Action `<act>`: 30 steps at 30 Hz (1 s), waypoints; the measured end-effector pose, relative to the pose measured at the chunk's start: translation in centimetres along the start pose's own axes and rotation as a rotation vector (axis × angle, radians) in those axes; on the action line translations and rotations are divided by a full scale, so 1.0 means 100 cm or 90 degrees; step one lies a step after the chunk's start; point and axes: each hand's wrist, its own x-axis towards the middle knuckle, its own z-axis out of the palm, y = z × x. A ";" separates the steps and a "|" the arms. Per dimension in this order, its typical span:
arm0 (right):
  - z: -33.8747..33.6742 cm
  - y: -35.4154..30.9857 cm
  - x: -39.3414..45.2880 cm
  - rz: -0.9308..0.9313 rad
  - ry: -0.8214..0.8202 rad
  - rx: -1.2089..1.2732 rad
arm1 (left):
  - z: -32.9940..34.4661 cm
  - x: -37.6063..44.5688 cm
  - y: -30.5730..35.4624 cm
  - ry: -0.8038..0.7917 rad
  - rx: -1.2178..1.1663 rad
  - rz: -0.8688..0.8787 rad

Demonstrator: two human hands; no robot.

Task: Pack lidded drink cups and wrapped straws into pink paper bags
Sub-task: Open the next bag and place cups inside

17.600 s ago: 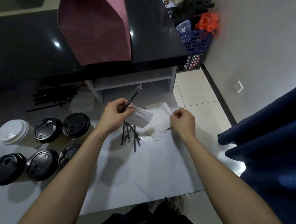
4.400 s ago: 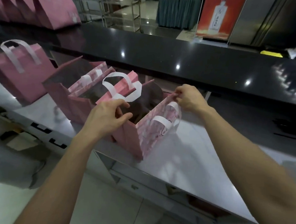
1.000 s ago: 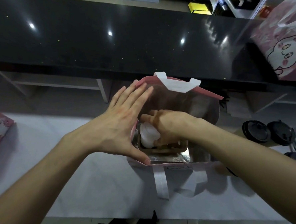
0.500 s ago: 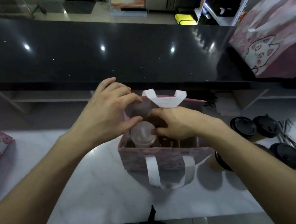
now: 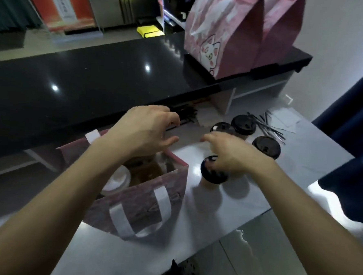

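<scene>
An open pink paper bag point(image 5: 151, 190) with white handles stands on the white table, a white-lidded cup point(image 5: 116, 179) inside at its left. My left hand point(image 5: 147, 131) hovers over the bag's far rim, fingers loosely curled and apart, holding nothing. Just right of the bag stands a black-lidded cup point(image 5: 212, 174); my right hand point(image 5: 228, 153) comes down on it from above, fingers curled over the far side of its lid. Three more black-lidded cups point(image 5: 266, 146) stand behind it. Wrapped straws point(image 5: 268, 126) lie beyond them.
Two filled pink bags point(image 5: 235, 40) stand on the black counter point(image 5: 94, 85) at the back right. White napkins point(image 5: 283, 121) lie by the straws, and black straws point(image 5: 184, 114) lie under the counter's edge. A dark blue cloth point(image 5: 356, 148) hangs at the right. The table's front edge is close.
Both hands have come out of the bag, leaving the white-lidded cup inside. My right hand moved right onto a black-lidded cup; my left hand lifted above the bag's rim.
</scene>
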 end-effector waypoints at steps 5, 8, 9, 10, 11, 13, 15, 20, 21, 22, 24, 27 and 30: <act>0.053 0.016 0.005 0.023 -0.114 -0.078 | 0.012 0.017 0.007 -0.031 -0.001 0.027; 0.042 0.012 0.007 0.025 -0.087 -0.066 | 0.002 0.009 0.004 -0.003 -0.020 0.022; 0.030 0.010 0.007 0.021 -0.052 -0.056 | -0.005 0.003 0.001 0.007 -0.033 0.018; 0.014 0.008 0.006 0.016 -0.004 -0.044 | -0.012 -0.003 -0.002 0.019 -0.047 0.010; -0.006 0.004 0.005 0.010 0.052 -0.024 | -0.020 -0.010 -0.005 0.032 -0.059 0.000; -0.046 -0.010 0.004 -0.014 0.171 0.037 | -0.037 -0.027 -0.012 0.061 -0.079 -0.033; -0.080 -0.028 0.002 -0.065 0.270 0.105 | -0.049 -0.047 -0.019 0.070 -0.111 -0.078; -0.122 -0.082 0.002 -0.232 0.302 0.252 | -0.057 -0.092 -0.036 -0.073 -0.187 -0.184; -0.123 -0.091 0.004 -0.251 0.268 0.269 | -0.053 -0.100 -0.040 -0.105 -0.194 -0.206; -0.123 -0.100 0.006 -0.262 0.226 0.274 | -0.048 -0.108 -0.043 -0.129 -0.193 -0.228; -0.117 -0.114 0.010 -0.269 0.133 0.255 | -0.034 -0.121 -0.048 -0.160 -0.165 -0.263; -0.104 -0.123 0.019 -0.276 0.039 0.214 | -0.014 -0.135 -0.055 -0.152 -0.107 -0.277; -0.089 -0.123 0.026 -0.301 -0.005 0.215 | 0.000 -0.144 -0.062 -0.148 -0.103 -0.282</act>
